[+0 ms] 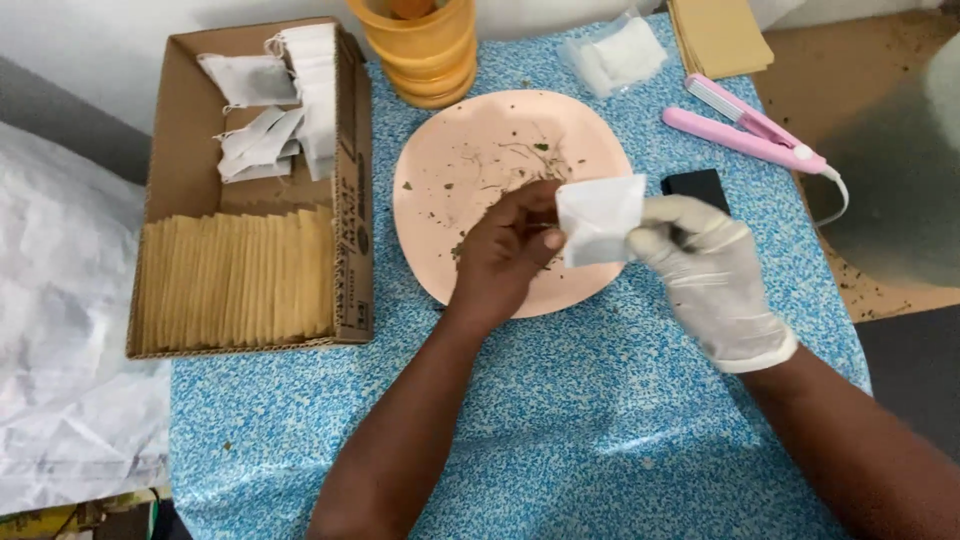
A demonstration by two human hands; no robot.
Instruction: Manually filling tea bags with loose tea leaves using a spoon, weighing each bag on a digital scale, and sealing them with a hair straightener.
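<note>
Over the round pink plate (450,250), bare left hand (505,255) and gloved right hand (705,265) both pinched one small white paper sachet (598,218). Few leaf crumbs remained; finished sachets lay in the cardboard box (190,130) left of it.

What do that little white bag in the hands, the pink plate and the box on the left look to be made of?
The white bag, held by the left hand and the right hand, looks like thin matte filter paper, soft-edged and faintly translucent. The pink plate seems smooth plastic with a dull sheen, though glazed ceramic is possible. The box is brown corrugated cardboard, with raw edges.
</note>
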